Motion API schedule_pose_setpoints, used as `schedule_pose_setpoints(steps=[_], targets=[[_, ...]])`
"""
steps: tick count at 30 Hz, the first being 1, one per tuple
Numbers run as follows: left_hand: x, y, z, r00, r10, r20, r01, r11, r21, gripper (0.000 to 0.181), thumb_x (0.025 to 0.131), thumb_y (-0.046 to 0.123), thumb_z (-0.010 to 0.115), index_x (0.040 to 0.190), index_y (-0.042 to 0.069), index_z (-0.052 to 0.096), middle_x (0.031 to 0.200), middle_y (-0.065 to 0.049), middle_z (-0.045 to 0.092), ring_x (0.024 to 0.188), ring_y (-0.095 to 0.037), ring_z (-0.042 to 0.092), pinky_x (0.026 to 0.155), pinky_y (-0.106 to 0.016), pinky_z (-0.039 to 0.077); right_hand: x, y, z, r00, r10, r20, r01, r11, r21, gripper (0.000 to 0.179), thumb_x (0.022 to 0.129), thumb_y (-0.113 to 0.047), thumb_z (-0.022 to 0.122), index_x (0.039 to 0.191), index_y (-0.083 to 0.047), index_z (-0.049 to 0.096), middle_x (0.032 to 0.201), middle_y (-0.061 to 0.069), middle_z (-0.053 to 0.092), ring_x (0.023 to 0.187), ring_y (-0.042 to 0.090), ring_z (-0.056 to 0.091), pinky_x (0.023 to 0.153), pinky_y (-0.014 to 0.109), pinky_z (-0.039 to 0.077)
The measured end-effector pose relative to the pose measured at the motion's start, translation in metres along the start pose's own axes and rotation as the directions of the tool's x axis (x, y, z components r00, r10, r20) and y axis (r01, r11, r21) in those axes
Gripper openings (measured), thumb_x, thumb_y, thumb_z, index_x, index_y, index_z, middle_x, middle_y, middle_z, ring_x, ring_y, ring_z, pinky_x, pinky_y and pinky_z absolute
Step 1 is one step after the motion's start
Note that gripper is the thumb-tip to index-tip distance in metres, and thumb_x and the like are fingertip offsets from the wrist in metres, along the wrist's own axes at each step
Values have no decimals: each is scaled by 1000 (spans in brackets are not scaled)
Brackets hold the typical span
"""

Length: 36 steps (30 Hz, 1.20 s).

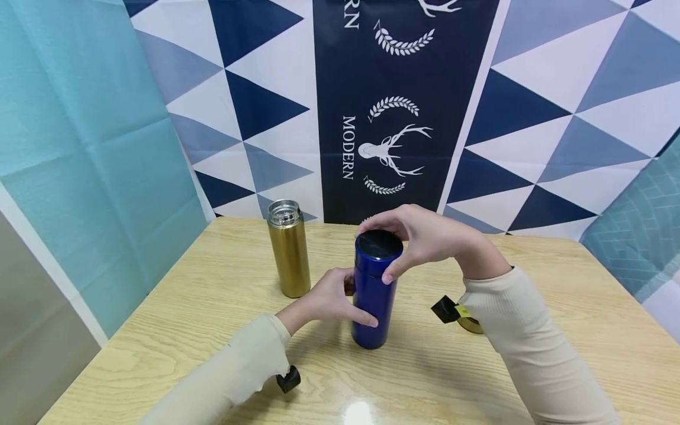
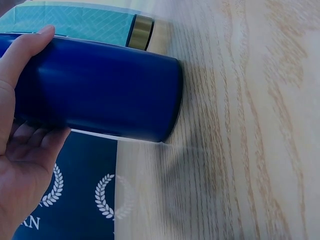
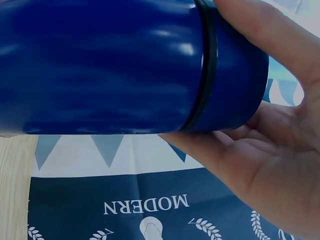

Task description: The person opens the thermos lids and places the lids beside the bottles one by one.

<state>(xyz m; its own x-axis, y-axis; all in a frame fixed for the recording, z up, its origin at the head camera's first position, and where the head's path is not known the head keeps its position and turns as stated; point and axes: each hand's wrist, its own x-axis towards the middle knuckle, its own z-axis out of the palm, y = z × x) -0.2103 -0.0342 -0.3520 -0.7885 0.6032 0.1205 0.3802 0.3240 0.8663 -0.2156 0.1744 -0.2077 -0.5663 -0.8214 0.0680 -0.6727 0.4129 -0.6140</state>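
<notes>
A dark blue thermos flask (image 1: pixel 377 298) stands upright on the table, its lid (image 1: pixel 379 244) seated on top. That lid has a black upper face, and a dark ring shows under it in the right wrist view. My left hand (image 1: pixel 330 297) grips the body (image 2: pixel 110 90) around the middle, thumb toward me. From above, my right hand (image 1: pixel 427 237) holds the lid (image 3: pixel 239 70) between thumb and fingers. The left wrist view shows the flask's base right at the wood surface. Part of the far fingers is hidden behind the flask.
A gold thermos flask (image 1: pixel 292 262) stands lidless at the back left. Its open metal neck shows. Past the right sleeve (image 1: pixel 536 342), a gold cap (image 1: pixel 471 325) lies partly hidden on the wooden table (image 1: pixel 175 330). A patterned cloth (image 1: pixel 265 88) hangs behind the table.
</notes>
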Motion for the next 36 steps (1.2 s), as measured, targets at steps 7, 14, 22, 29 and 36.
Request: schedule_pose_setpoints(steps=[7, 14, 22, 29, 36], targets=[[0, 0, -1, 1000, 4, -3, -4, 1000, -13, 58, 66, 18, 88, 117, 10, 63, 110, -6, 72, 92, -5, 67, 86, -20, 54, 4, 4, -5, 996, -44, 74, 41, 998, 38, 73, 71, -17, 85, 131, 4, 50, 124, 14, 63, 108, 20, 63, 97, 19, 50], [2, 2, -1, 1000, 11, -16, -12, 999, -31, 57, 65, 16, 88, 116, 9, 63, 109, -7, 72, 90, -4, 67, 85, -19, 54, 5, 8, -8, 994, -56, 97, 46, 994, 104, 72, 71, -13, 85, 132, 2, 49, 125, 15, 62, 109, 18, 62, 98, 21, 50], [-1, 2, 1, 1000, -10, -13, 10, 1000, -18, 57, 64, 17, 89, 115, 11, 63, 109, -4, 72, 92, -4, 67, 86, -19, 54, -4, 0, -2, 997, -34, 76, 30, 998, 54, 77, 73, -20, 84, 138, -3, 45, 138, 13, 54, 122, 24, 57, 107, 36, 46], [0, 0, 2, 1000, -1, 0, 1, 1000, -29, 58, 66, 19, 88, 118, 12, 63, 113, -3, 71, 98, -6, 67, 89, -19, 53, -14, -35, 17, 984, 86, -154, -119, 968, -219, 70, 78, -38, 79, 134, -6, 51, 130, 12, 61, 109, 23, 64, 94, 46, 54], [0, 0, 2, 1000, 7, 1, -7, 1000, -24, 59, 67, 18, 87, 120, 13, 62, 115, -2, 71, 99, -7, 67, 90, -19, 53, -12, -59, 30, 930, 188, -317, -286, 910, -300, 67, 77, -37, 80, 130, -4, 56, 122, 13, 66, 103, 24, 65, 84, 38, 59]])
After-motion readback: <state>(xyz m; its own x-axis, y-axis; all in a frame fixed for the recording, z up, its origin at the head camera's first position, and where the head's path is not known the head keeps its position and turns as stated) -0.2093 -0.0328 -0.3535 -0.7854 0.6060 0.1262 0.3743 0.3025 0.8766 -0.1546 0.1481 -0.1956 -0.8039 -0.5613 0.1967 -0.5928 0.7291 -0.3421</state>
